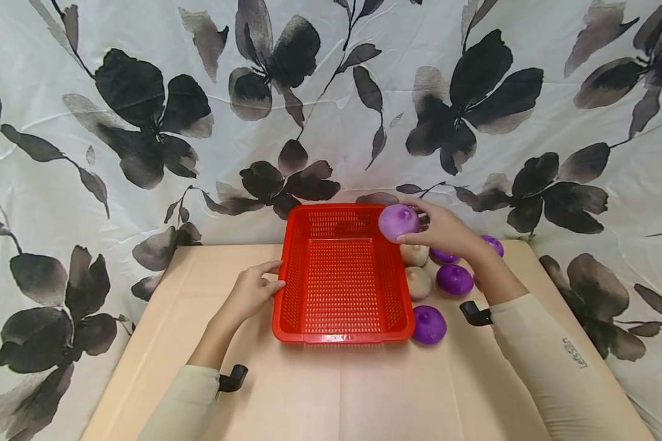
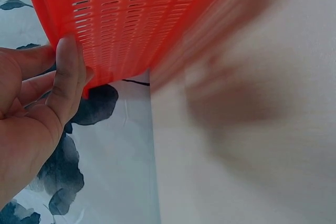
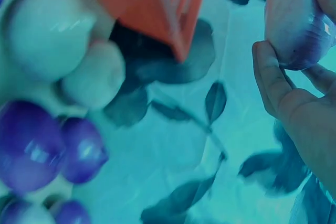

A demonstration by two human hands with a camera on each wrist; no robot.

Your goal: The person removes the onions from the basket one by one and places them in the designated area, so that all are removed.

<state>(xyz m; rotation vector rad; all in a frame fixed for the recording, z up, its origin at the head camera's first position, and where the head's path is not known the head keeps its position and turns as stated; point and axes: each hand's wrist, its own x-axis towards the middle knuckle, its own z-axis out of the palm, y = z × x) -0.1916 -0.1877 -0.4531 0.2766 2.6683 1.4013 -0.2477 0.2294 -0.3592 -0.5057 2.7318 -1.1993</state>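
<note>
My right hand [image 1: 438, 229] grips a light purple onion [image 1: 398, 223] just over the back right corner of a red plastic basket [image 1: 343, 338]. In the right wrist view the fingers [image 3: 274, 72] curl round the onion [image 3: 294, 22], which is clear of the basket's corner. My left hand [image 1: 252, 288] pinches the basket's left rim between thumb and fingers. From the left wrist, its fingers [image 2: 68, 72] show against the slotted side wall [image 2: 121, 30]. No onion shows inside the basket.
Right of the basket lie two cream onions [image 1: 418, 283] and several dark purple onions [image 1: 455, 280], partly behind my right forearm. One purple onion [image 1: 429, 325] sits by the basket's front right corner. A floral cloth [image 1: 331, 122] hangs behind the pale table [image 1: 331, 398].
</note>
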